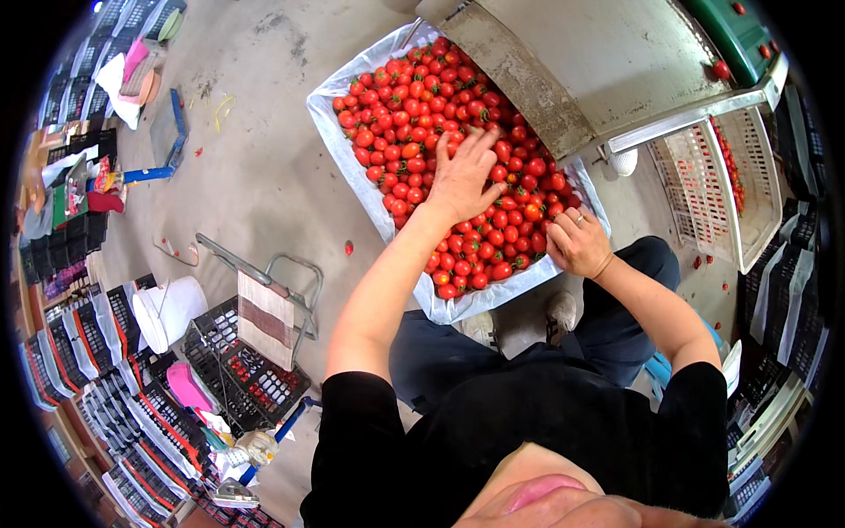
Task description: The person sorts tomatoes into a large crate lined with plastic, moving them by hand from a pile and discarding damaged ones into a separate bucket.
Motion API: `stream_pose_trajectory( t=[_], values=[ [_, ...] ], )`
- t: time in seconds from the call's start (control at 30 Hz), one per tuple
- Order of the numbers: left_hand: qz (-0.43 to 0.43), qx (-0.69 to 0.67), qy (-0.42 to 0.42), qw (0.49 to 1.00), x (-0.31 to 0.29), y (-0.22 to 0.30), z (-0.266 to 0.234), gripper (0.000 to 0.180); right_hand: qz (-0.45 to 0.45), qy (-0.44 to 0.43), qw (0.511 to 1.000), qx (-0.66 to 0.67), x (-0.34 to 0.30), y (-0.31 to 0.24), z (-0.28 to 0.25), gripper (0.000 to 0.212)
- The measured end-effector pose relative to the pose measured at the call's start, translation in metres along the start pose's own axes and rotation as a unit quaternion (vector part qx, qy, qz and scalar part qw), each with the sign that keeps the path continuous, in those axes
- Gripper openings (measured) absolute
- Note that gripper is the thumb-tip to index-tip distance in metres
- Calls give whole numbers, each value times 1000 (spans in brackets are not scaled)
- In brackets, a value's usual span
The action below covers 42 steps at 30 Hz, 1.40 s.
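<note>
A crate [327, 104] lined with white plastic holds a heap of small red cherry tomatoes [414, 106], some orange. My left hand [464, 176] lies flat on the heap near its middle, fingers spread and pointing away from me. My right hand [576, 242] sits at the crate's near right edge, fingers curled over tomatoes; a ring shows on one finger. Whether it grips a tomato is hidden by the fingers.
A grey metal chute [563, 62] slopes over the crate's far side. A white slatted crate [713, 185] with a few tomatoes stands right. Stacked black crates [114, 387], a white bucket [167, 312] and a folding stool [264, 317] sit left. Loose tomatoes lie on the concrete floor [264, 176].
</note>
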State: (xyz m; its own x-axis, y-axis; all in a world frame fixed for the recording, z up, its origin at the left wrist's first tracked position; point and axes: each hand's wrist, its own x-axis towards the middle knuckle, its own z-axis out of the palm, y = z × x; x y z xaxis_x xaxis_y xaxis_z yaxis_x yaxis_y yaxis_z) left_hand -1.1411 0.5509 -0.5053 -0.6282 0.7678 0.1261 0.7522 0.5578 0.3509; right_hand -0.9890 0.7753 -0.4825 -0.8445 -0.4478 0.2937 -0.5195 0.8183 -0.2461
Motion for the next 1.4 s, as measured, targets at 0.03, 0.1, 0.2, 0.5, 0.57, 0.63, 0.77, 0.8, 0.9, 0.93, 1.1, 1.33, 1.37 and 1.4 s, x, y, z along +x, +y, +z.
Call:
stream_pose_trajectory(
  t=[0.03, 0.1, 0.2, 0.5, 0.57, 0.63, 0.77, 0.8, 0.9, 0.93, 1.1, 1.33, 1.37, 1.4],
  values=[
    [27, -35, -12, 999, 1, -1, -2, 41, 3, -9, 1000, 10, 1, 1, -1, 19],
    [79, -111, -11, 991, 0, 9, -6, 38, 5, -9, 1000, 3, -1, 1, 0, 18],
    [159, -157, -34, 974, -4, 8, -13, 28, 3, -9, 1000, 0, 1, -1, 1, 19],
    [-216, 80, 226, 946, 23, -118, -28, 68, 4, 3, 1000, 4, 0, 1, -1, 17],
    [-256, 76, 205, 942, 39, -119, -20, 77, 6, 2, 1000, 2, -3, 7, -2, 17],
    [-282, 127, 172, 935, 56, -103, -9, 83, 7, -1, 1000, 4, -4, 11, -1, 17],
    [-243, 98, 207, 942, 64, -73, 10, 63, -13, -1, 1000, 4, 11, 3, 0, 17],
    [-190, 209, 205, 937, 68, -60, 15, 45, 4, -33, 999, 7, 10, 0, -3, 17],
    [-163, 135, -8, 977, 92, -12, -11, 27, 4, 9, 1000, -21, 1, 0, -2, 22],
    [-189, -77, 78, 976, 83, -7, -11, 27, 18, 3, 1000, -1, -1, -4, 3, 21],
    [-78, -115, 51, 989, 10, 2, 14, 62, 24, -1, 1000, 11, -7, -3, 12, 14],
    [-222, 85, 24, 971, -98, -31, -32, 80, 3, -18, 1000, 10, -15, -2, 11, 14],
    [-231, 105, -11, 967, -106, -30, -27, 88, -3, -21, 1000, 15, -13, -5, 12, 15],
    [-242, 97, -53, 964, -100, -27, -40, 91, -8, -11, 1000, 7, -12, -2, 16, 15]
  ],
)
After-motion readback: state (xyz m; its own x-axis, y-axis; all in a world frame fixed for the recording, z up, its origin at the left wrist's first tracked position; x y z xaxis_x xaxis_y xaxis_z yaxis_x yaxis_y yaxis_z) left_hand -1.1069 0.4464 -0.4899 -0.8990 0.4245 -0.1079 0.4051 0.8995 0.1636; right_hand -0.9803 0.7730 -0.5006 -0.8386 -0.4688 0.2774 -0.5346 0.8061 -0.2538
